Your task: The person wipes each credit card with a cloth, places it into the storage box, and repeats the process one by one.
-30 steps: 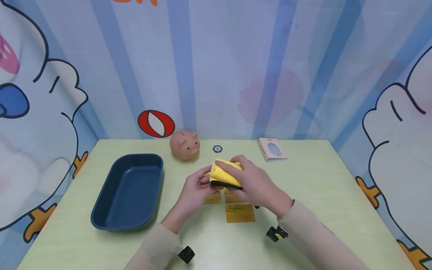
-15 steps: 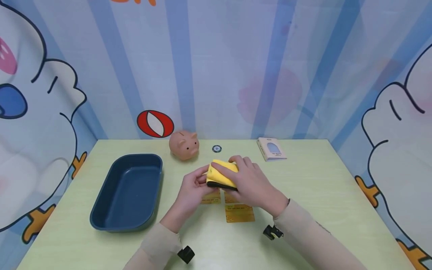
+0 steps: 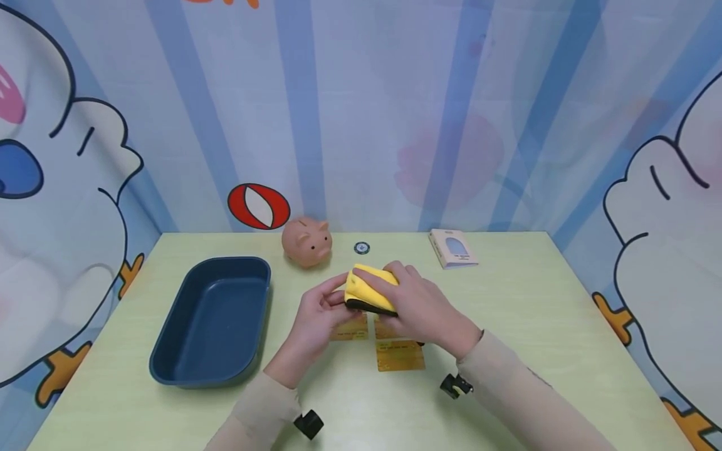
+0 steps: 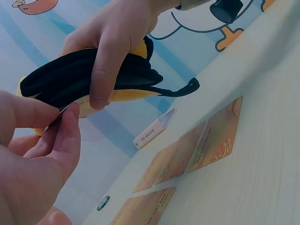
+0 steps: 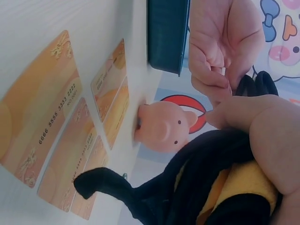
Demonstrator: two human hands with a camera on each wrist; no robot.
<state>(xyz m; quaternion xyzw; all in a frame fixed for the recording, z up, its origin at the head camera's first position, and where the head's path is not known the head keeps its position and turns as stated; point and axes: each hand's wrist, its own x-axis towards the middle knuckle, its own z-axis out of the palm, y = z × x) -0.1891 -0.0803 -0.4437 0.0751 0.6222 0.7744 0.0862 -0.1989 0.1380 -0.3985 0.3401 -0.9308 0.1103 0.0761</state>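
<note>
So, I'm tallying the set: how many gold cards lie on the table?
5: the right column's near card, middle card and far card; the left column's front card and back card. More may be hidden.

This is looking like a small staged booth: a striped, cartoon-printed backdrop (image 3: pixel 361 113) is hanging behind the table (image 3: pixel 519 294) and enclosing its left and right sides
</note>
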